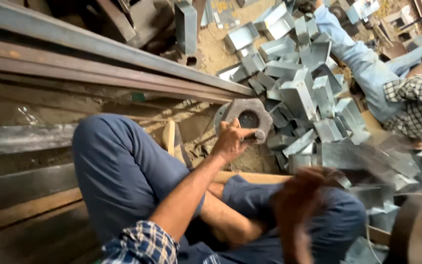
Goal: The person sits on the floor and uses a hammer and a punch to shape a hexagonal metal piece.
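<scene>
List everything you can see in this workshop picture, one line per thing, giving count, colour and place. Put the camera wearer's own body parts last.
Folded sheet-metal box pieces: a large heap, too many to count, grey, upper middle to right.
Heavy metal block with a round hole: one, dull grey-brown, centre, in front of the heap.
Long steel bars: several, rusty brown-grey, running from the upper left towards the centre.
Wooden handle: one, pale, beside the raised knee.
Another person: one, pale blue trousers and checked shirt, upper right.
Raised knee: dark blue trousers, lower left of centre.
Left hand: gripping the edge of the block.
Right hand: lower right of centre, blurred; whether it holds anything cannot be told.
</scene>
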